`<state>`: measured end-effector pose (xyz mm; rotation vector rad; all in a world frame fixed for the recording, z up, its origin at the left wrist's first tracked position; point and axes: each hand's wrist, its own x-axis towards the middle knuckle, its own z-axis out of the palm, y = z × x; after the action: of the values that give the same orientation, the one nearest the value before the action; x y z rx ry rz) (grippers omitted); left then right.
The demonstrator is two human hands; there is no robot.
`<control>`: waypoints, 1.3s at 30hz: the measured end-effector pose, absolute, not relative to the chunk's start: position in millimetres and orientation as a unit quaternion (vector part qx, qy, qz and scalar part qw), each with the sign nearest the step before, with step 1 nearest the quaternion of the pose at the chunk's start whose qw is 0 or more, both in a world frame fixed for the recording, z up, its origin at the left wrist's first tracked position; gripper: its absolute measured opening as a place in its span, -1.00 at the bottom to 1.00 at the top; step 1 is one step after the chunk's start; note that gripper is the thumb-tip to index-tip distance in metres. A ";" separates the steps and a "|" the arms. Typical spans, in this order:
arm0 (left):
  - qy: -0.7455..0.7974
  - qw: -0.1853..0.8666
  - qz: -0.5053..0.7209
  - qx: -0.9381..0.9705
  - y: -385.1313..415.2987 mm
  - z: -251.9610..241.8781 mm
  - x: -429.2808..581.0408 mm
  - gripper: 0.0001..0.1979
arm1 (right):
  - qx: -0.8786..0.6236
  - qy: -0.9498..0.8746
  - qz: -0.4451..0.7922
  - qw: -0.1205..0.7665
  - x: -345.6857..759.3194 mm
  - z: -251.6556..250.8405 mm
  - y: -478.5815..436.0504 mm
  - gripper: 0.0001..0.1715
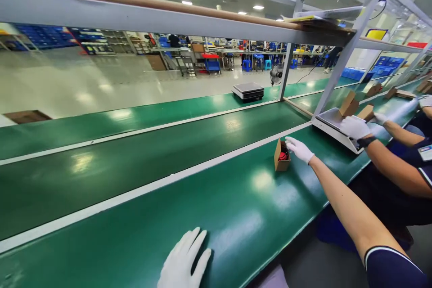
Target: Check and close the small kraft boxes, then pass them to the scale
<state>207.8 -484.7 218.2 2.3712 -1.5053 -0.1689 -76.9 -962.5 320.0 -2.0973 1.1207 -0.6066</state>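
Observation:
My left hand (184, 261) in a white glove lies flat on the green table (236, 216) at the near edge, fingers spread, holding nothing. My right arm reaches far out to the right. My gloved right hand (299, 149) has its fingers stretched out against the open side of a small brown cardboard box (280, 162). The box stands on the green table beside the white stripe and something red (282, 156) shows inside it. I cannot see a firm grip on the box.
A co-worker on the right has gloved hands (354, 127) at a white scale (332, 127) holding small cardboard boxes (348, 104). Another scale (248, 91) sits on the far belt. Metal frame posts (286, 72) rise from the table. More boxes lie further right.

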 end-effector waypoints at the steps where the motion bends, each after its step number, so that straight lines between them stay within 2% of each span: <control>1: -0.529 0.175 -0.057 0.828 -485.7 223.5 199.0 -0.52 | -0.810 0.417 -0.214 0.352 -70.0 321.4 -955.7 -0.42; 8: -0.700 0.291 0.117 0.642 -495.1 301.6 115.7 -0.67 | -0.862 0.286 -0.083 0.411 -12.1 314.8 -818.1 -0.67; 9: -0.716 0.289 0.138 0.620 -501.3 311.2 107.0 -0.69 | -0.868 0.269 -0.076 0.410 -2.5 311.2 -794.0 -0.66; 11: -0.690 0.245 0.174 0.659 -515.2 319.0 97.4 -0.65 | -0.876 0.234 -0.090 0.412 14.9 304.7 -753.2 -0.52; 14: -0.612 0.151 0.207 0.748 -528.3 308.8 101.7 -0.58 | -0.859 0.173 -0.104 0.471 32.0 298.9 -720.2 -0.37; 17: -0.602 0.104 0.162 0.775 -528.6 302.6 118.8 -0.55 | -0.804 0.114 -0.029 0.582 35.7 295.9 -716.7 -0.44; 21: -0.620 0.120 0.023 0.775 -527.5 321.0 140.7 -0.70 | -0.735 0.092 -0.005 0.672 31.6 292.9 -721.2 -0.33; 25: -0.597 0.172 -0.038 0.782 -530.7 331.5 152.9 -0.75 | -0.728 0.125 -0.019 0.673 33.7 294.4 -716.9 -0.41; 31: -0.551 0.211 -0.080 0.803 -540.3 315.1 162.5 -0.73 | -0.714 0.148 -0.002 0.684 41.1 295.4 -704.3 -0.49; 35: -0.545 0.195 -0.086 0.811 -536.5 318.3 165.3 -0.78 | -0.772 0.224 -0.047 0.592 45.9 295.7 -688.3 -0.56; 37: -0.571 0.251 -0.062 0.779 -519.9 325.5 170.9 -0.78 | -0.772 0.244 -0.061 0.584 48.9 295.8 -683.3 -0.60; 39: -0.558 0.334 -0.009 0.760 -496.4 331.3 180.5 -0.75 | -0.747 0.251 -0.055 0.613 52.3 294.8 -681.6 -0.63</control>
<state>180.5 -496.4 331.3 1.9830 -1.4571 -0.0223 52.3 -681.6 294.8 -1.7227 0.5779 -0.1260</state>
